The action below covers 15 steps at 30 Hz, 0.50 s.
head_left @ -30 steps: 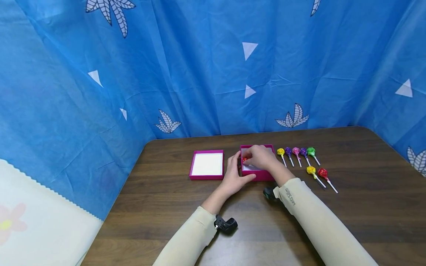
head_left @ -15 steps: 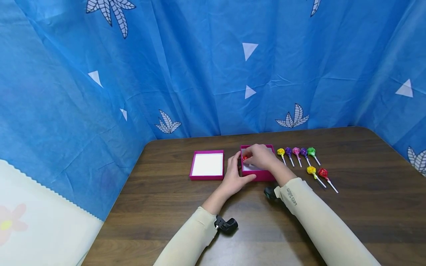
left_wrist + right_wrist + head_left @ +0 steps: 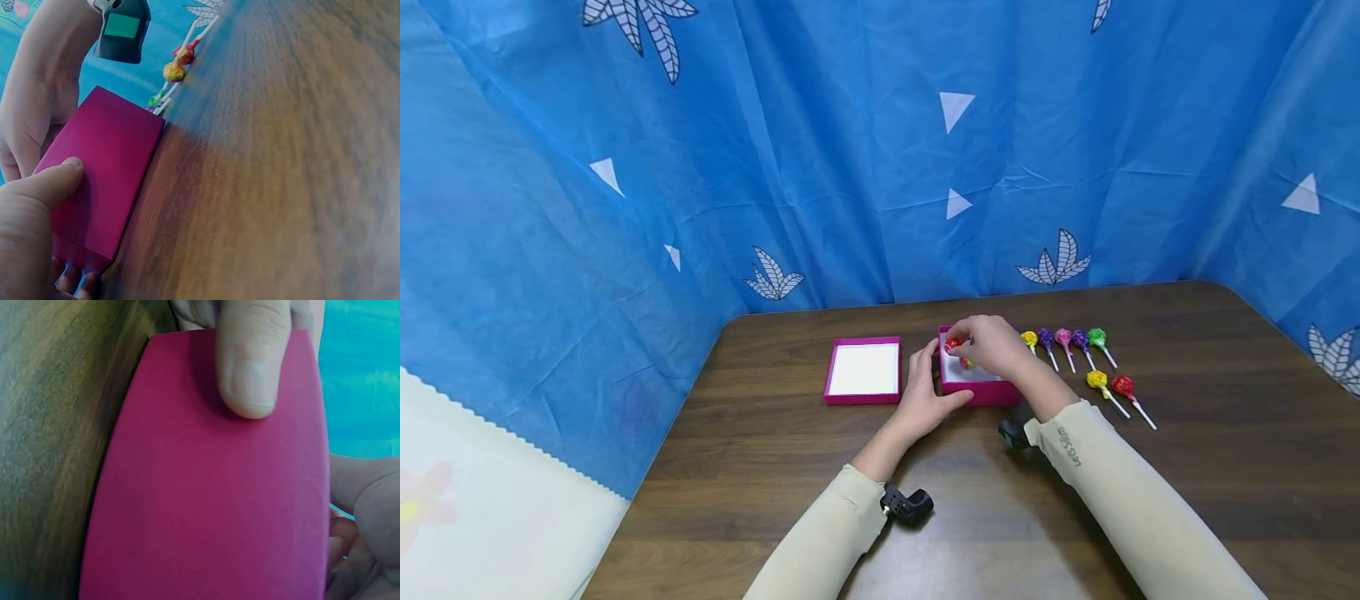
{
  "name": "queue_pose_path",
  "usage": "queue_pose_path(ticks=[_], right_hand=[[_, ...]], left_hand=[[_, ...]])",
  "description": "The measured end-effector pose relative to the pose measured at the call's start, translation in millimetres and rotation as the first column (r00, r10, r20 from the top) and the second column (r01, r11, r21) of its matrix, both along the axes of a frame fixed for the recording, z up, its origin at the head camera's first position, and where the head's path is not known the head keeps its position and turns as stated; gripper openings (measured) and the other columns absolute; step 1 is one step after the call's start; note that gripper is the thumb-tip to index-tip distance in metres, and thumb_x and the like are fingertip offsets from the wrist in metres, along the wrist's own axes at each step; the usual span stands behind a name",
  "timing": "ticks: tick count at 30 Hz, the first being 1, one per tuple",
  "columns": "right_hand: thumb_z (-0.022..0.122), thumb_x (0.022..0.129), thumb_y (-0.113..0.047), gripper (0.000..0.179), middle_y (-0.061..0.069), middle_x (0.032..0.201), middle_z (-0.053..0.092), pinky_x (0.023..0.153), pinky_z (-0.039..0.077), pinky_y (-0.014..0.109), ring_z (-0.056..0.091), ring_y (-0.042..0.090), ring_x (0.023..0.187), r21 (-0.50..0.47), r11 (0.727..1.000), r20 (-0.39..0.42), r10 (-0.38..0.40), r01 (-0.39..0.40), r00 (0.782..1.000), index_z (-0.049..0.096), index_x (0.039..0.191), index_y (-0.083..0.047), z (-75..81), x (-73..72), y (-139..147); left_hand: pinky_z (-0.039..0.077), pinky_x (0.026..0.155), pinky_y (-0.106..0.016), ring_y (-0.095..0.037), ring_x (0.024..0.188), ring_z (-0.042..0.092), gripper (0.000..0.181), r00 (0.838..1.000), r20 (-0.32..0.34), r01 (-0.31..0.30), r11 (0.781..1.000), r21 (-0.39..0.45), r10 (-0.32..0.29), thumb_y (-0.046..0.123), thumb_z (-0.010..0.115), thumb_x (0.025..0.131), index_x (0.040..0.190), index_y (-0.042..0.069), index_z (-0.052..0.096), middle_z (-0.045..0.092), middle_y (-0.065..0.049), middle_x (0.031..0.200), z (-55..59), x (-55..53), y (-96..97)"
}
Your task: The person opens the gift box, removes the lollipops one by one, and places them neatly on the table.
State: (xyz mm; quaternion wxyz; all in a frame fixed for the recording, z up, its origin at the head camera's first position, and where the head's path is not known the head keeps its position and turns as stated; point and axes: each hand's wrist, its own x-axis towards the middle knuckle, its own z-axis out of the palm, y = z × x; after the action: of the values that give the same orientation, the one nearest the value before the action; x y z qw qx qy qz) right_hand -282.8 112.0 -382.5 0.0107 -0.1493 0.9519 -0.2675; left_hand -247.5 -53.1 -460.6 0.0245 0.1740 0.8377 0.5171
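A magenta box (image 3: 985,393) with a pale inside stands uncovered on the table. My left hand (image 3: 921,405) grips its near left corner, thumb (image 3: 59,181) flat on the front wall and the other fingers along the left side. Over the box's left part, my right hand (image 3: 992,343) pinches a red-wrapped lollipop (image 3: 952,344) at the fingertips. A second lollipop (image 3: 966,363), red and yellow, lies inside the box below those fingers. In the right wrist view the box wall (image 3: 212,500) hides the fingertips of the right hand (image 3: 375,519).
Left of the box lies a magenta lid (image 3: 865,370), white inside facing up. To the right, several lollipops (image 3: 1063,337) form a row, with a yellow one (image 3: 1097,380) and a red one (image 3: 1123,386) nearer. A blue curtain (image 3: 850,167) hangs behind the wooden table (image 3: 760,467).
My right hand has risen slightly with the red lollipop, and the red and yellow one in the box now shows. My left hand stays on the box. The head view has shifted a little.
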Motion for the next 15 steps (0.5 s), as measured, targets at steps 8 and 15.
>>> queue_pose_path(ticks=[8,15], right_hand=[[0.075,0.09,-0.02,0.034,0.012,0.122,0.072,0.095,0.055,0.05,0.064,0.031,0.11,-0.014,1.0,-0.067,-0.001,0.0,0.998,0.071,0.123,-0.013,3.2,7.1,5.4],[0.075,0.09,-0.018,0.034,0.012,0.124,0.07,0.096,0.054,0.053,0.064,0.033,0.114,-0.02,1.0,-0.121,-0.013,0.01,0.993,0.071,0.124,-0.016,9.6,19.7,12.0]], left_hand=[[0.043,0.115,-0.041,-0.024,0.144,0.034,0.097,1.0,0.008,-0.003,1.0,-0.006,0.003,0.034,0.078,0.086,0.159,0.02,0.014,0.025,-0.008,0.157,-2.3,-1.3,-0.2],[0.04,0.117,-0.041,-0.024,0.144,0.034,0.098,1.0,-0.004,-0.01,1.0,-0.007,0.01,0.035,0.078,0.085,0.159,0.018,0.016,0.026,-0.009,0.157,-2.6,-1.7,1.9]])
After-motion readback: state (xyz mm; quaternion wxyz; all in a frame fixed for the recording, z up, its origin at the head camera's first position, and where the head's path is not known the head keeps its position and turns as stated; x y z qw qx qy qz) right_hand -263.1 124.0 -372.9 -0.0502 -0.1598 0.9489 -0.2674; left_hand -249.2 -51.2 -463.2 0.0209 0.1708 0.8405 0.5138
